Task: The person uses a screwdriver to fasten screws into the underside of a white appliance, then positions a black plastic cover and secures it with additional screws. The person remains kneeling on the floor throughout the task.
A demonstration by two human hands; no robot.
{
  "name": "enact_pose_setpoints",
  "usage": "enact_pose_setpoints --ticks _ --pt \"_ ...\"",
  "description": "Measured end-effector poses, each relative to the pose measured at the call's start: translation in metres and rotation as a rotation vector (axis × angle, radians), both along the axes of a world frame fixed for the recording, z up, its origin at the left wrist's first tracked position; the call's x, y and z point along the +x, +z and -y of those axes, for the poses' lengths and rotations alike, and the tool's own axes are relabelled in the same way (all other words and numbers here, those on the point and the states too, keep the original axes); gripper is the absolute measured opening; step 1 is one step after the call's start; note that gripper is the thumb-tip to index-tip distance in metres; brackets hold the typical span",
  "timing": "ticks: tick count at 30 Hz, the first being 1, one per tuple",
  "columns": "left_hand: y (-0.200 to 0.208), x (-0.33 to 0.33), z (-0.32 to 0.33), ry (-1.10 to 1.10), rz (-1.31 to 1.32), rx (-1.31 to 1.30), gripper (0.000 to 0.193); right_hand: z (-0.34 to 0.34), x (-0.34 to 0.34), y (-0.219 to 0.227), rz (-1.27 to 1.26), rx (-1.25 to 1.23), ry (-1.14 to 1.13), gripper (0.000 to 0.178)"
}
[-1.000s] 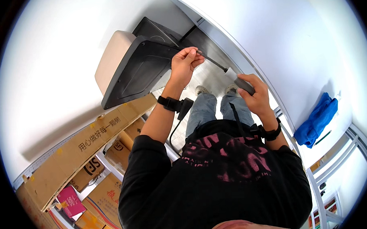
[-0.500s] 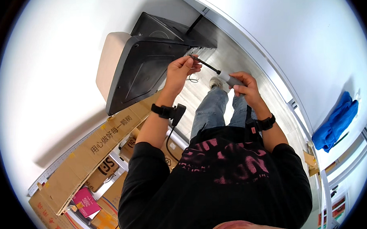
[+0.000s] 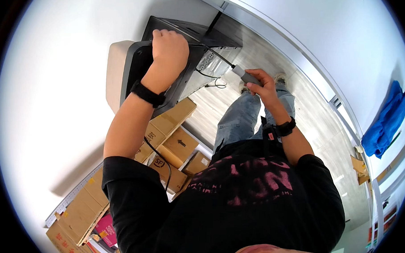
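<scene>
My right hand (image 3: 264,86) grips the grey handle of a screwdriver (image 3: 243,73). Its long dark shaft slants up and left, and the end lies over the edge of a black case; whether it touches is unclear. My left hand (image 3: 171,49) is raised over a black moulded panel (image 3: 138,70) with a beige side (image 3: 115,78). Its fingers curl away from me, with the tips out of sight, so I cannot see what they hold. Behind the panel stands the black case, with a round fan grille (image 3: 205,61) on its pale metal face.
Cables (image 3: 216,85) hang and lie beside the fan grille. Cardboard boxes (image 3: 178,145) fill a shelf at the lower left, with a long cardboard strip (image 3: 87,215) along it. A white partition runs along the right, with a blue cloth (image 3: 385,124) on it.
My left hand has left the screwdriver's tip and moved up and left over the black panel. The screwdriver, still in my right hand, has shifted slightly left and up.
</scene>
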State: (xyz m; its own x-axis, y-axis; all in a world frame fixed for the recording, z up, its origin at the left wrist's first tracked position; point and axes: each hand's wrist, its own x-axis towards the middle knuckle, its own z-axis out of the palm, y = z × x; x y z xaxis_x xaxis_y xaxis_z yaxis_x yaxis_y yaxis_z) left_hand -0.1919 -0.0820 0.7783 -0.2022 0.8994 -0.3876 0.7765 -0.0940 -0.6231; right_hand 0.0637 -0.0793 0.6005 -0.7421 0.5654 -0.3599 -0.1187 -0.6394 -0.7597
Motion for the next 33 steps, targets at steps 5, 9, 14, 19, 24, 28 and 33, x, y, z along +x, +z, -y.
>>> enact_pose_setpoints --ticks 5,9,14,19,24,28,33 --pt "-0.008 -0.009 -0.001 0.126 0.015 -0.079 0.003 0.017 -0.011 -0.003 -0.002 0.007 0.024 0.037" --pt "-0.01 -0.015 0.001 0.082 0.039 -0.046 0.007 0.031 -0.021 -0.003 0.001 0.057 0.019 0.037" --pt "-0.005 -0.015 -0.002 0.092 0.083 -0.071 0.006 0.043 -0.033 0.002 0.012 0.065 -0.014 0.037" --pt "-0.001 -0.018 -0.003 0.132 0.112 -0.099 0.016 0.044 -0.047 0.011 0.035 0.085 -0.03 0.036" --pt "-0.001 -0.019 -0.003 0.115 0.116 -0.092 0.016 0.044 -0.053 0.018 0.012 0.106 -0.057 0.034" --pt "-0.001 -0.018 -0.005 0.131 0.103 -0.114 0.017 0.045 -0.058 0.022 0.019 0.143 -0.072 0.033" --pt "-0.002 -0.019 -0.002 0.064 0.116 -0.051 0.005 0.039 -0.057 0.041 0.127 0.277 -0.068 0.035"
